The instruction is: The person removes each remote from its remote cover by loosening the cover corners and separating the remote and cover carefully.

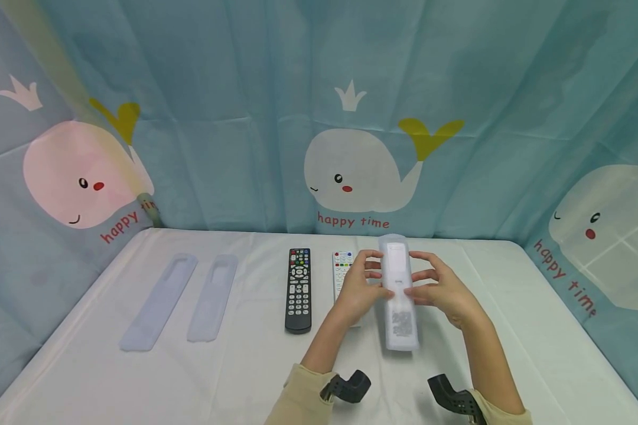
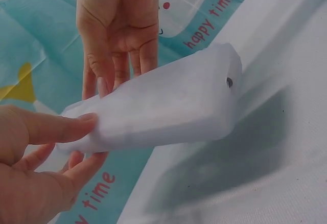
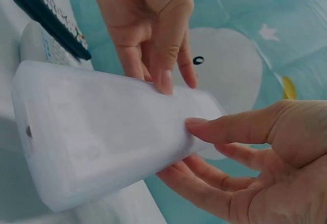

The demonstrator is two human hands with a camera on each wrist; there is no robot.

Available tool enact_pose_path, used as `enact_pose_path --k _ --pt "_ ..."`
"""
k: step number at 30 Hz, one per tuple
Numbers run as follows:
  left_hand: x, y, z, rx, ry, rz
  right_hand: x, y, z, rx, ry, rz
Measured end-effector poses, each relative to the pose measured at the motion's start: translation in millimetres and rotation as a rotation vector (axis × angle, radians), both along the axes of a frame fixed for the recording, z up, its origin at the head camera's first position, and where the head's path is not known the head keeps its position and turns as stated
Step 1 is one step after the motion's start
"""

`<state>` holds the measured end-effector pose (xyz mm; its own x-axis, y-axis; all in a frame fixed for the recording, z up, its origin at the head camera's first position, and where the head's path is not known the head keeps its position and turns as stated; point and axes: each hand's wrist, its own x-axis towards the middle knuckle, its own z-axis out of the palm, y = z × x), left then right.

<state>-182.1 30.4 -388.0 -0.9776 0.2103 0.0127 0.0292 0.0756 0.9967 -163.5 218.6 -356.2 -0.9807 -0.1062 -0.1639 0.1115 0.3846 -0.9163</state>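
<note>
A white remote control (image 1: 399,277) in a translucent sleeve is held between both hands above the right half of the table, its back with a label turned up. My left hand (image 1: 358,289) pinches its left edge, thumb on the near face and fingers behind. On the opposite edge, my right hand (image 1: 445,290) grips it the same way. The left wrist view shows the sleeved remote (image 2: 163,101) tilted over its shadow, a small dark spot at its end. In the right wrist view, both thumbs press on the sleeve (image 3: 112,127).
A black remote (image 1: 298,289) lies left of the hands. Beside it, another white remote (image 1: 341,268) is partly hidden by the left hand. Two translucent sleeves, a longer one (image 1: 156,307) and a shorter one (image 1: 212,301), lie flat at left. A whale-print curtain (image 1: 234,165) hangs behind the table.
</note>
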Motion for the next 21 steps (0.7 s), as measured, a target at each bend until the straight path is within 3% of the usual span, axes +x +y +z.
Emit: enact_pose_path --k 21 --pt "5.7 -2.8 -9.6 -0.163 0.100 0.013 -1.4 -10.3 -4.5 0.023 -0.009 -0.024"
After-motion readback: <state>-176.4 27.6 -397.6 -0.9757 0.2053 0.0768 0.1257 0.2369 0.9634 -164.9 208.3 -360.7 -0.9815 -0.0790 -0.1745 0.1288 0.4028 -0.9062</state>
